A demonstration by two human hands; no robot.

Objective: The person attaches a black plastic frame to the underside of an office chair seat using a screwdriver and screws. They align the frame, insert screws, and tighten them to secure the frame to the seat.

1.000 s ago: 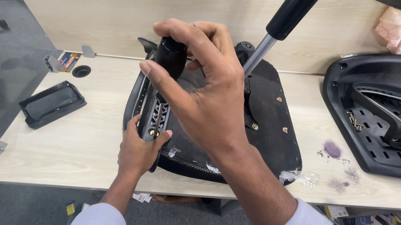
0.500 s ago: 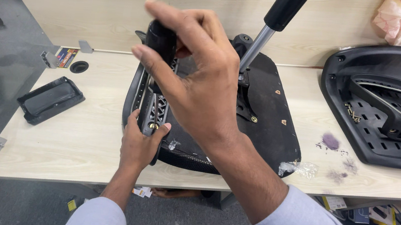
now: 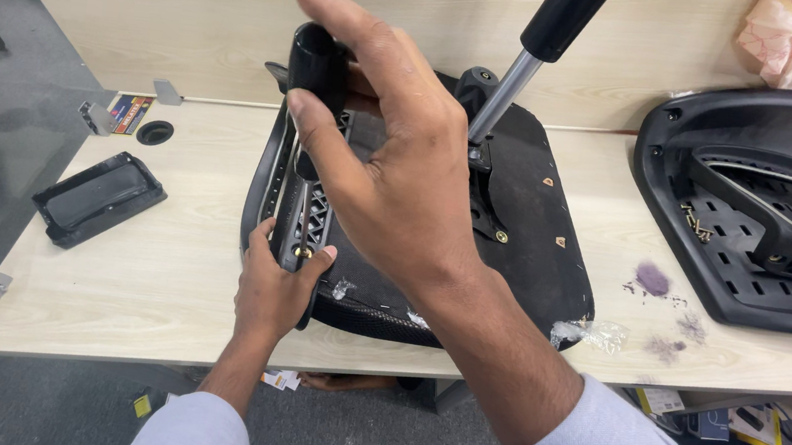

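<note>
Right hand [image 3: 402, 169] lifted higher, grip curled round ribbed black plastic armrest [image 3: 311, 143]; left hand [image 3: 274, 288] clasping its base

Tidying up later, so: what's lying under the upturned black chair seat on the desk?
The chair seat rests on the light wooden desk. A crumpled bit of clear plastic pokes out at its right edge. Anything beneath the seat's middle is covered.

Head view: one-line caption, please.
Both hands, left hand and right hand, grip a black armrest against an upturned chair seat.
</note>
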